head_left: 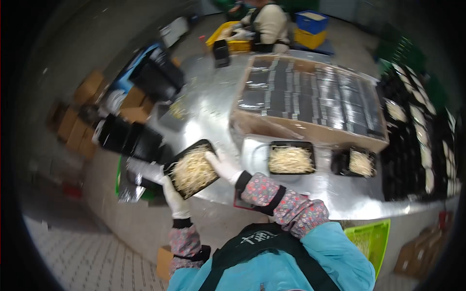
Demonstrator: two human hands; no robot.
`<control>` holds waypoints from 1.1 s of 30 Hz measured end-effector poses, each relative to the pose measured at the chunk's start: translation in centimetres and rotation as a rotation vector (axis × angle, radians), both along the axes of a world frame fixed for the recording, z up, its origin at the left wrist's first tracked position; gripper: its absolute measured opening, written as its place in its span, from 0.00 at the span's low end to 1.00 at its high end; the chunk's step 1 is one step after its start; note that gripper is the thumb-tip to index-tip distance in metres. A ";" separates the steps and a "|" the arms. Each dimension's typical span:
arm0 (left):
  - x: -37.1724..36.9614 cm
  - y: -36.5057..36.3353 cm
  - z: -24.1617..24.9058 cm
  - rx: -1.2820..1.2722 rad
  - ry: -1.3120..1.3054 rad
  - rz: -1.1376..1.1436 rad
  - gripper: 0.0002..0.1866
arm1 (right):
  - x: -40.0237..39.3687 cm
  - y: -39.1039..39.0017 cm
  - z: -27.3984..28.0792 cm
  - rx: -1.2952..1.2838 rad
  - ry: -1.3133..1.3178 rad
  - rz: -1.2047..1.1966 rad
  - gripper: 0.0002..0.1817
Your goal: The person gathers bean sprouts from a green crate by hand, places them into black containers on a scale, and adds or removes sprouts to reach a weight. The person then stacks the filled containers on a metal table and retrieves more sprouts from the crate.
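Note:
A black tray of bean sprouts (191, 170) is held tilted off the table's near left edge. My left hand (175, 196), in a white glove, grips the tray at its lower left side, with some fingers hidden beneath. On the opposite side, my gloved right hand (224, 167) is closed at the rim, its fingertips touching the sprouts. A second sprout-filled tray (291, 159) rests on a white scale (255, 155) to the right. Another partly filled black tray (358, 163) stands farther right on the metal table (204, 106).
A cardboard box (310, 123) packed with stacked black trays covers the table's back. Filled trays (417, 131) are piled at right. Black containers (130, 139) stand left of my hands; a green crate (371, 245) is at lower right. A co-worker (269, 26) bends over a yellow crate (238, 46).

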State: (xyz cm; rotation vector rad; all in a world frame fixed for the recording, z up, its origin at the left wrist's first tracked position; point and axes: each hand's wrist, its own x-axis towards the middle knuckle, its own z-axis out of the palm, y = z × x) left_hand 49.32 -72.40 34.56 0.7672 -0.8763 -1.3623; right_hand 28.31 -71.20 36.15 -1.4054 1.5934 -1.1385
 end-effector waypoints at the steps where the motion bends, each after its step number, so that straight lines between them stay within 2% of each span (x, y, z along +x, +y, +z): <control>1: -2.3 1.0 3.1 -0.023 -0.003 -0.047 0.25 | -1.4 0.9 1.2 -0.096 0.023 -0.073 0.41; 2: -5.6 2.7 6.9 -0.046 0.012 -0.074 0.27 | -3.2 2.2 2.1 -0.189 0.053 -0.144 0.42; 4: -9.4 4.1 8.7 -0.166 -0.017 -0.228 0.29 | -8.0 6.0 4.8 -0.275 0.097 -0.224 0.42; 5: -11.7 5.3 10.1 -0.196 -0.022 -0.297 0.29 | -10.3 9.1 7.9 -0.199 0.114 -0.246 0.42; 6: -14.4 6.8 11.5 -0.233 -0.030 -0.350 0.28 | -12.5 11.5 9.2 -0.199 0.119 -0.336 0.40; 7: -17.0 8.2 12.5 -0.215 -0.006 -0.494 0.28 | -15.0 14.1 9.9 -0.224 0.164 -0.430 0.39; 8: -19.8 9.8 12.7 -0.197 0.041 -0.576 0.26 | -17.4 16.9 10.5 -0.251 0.204 -0.517 0.38; 9: -22.7 10.6 11.8 -0.286 -0.071 -0.472 0.26 | -19.6 19.8 11.1 -0.239 0.210 -0.614 0.37; 11: -28.3 14.0 11.5 -0.375 -0.140 -0.580 0.26 | -24.1 25.6 11.3 -0.247 0.209 -0.772 0.34; 12: -30.6 17.8 13.1 -0.225 -0.071 -0.692 0.26 | -26.4 28.2 10.8 -0.268 0.202 -0.833 0.33; 13: -33.3 19.2 12.3 -0.260 -0.075 -0.753 0.25 | -29.0 30.8 9.8 -0.248 0.189 -0.872 0.32; 14: -35.8 19.3 10.0 -0.851 -0.526 -0.573 0.24 | -31.5 33.1 8.8 -0.229 0.175 -0.909 0.31; 15: -38.4 20.1 8.6 -0.852 -0.526 -0.574 0.24 | -33.3 35.2 8.2 -0.199 0.162 -0.941 0.31; 18: -46.6 23.2 5.0 -0.290 -0.160 -0.969 0.25 | -39.4 39.2 4.6 -0.087 -0.029 -1.007 0.33; 21: -53.1 22.0 -3.1 -0.207 -0.253 -0.990 0.27 | -47.5 39.2 -4.6 0.066 -0.100 -1.019 0.36; 22: -54.7 21.5 -5.0 -0.163 -0.298 -1.000 0.28 | -50.3 38.4 -9.1 0.142 0.013 -0.999 0.40; 24: -55.8 20.9 -8.6 -0.001 -0.346 -0.884 0.27 | -48.3 37.2 -9.3 0.234 0.279 -1.024 0.38; 26: -55.4 21.4 -7.9 0.113 -0.263 -0.850 0.27 | -47.4 36.3 -8.0 0.240 0.292 -1.082 0.41; 28: -55.3 21.1 -7.2 0.080 -0.239 -0.892 0.27 | -49.9 36.2 -8.2 0.212 0.218 -0.902 0.41; 30: -55.4 20.8 -7.1 0.040 -0.206 -0.944 0.28 | -52.0 36.8 -8.6 0.362 0.190 -0.782 0.38; 31: -55.7 21.0 -7.1 0.074 -0.216 -0.915 0.28 | -52.8 36.6 -9.7 0.316 0.210 -0.797 0.39; 33: -55.5 21.4 -6.8 0.067 -0.309 -0.829 0.28 | -49.4 37.9 -4.0 0.232 0.436 -0.927 0.37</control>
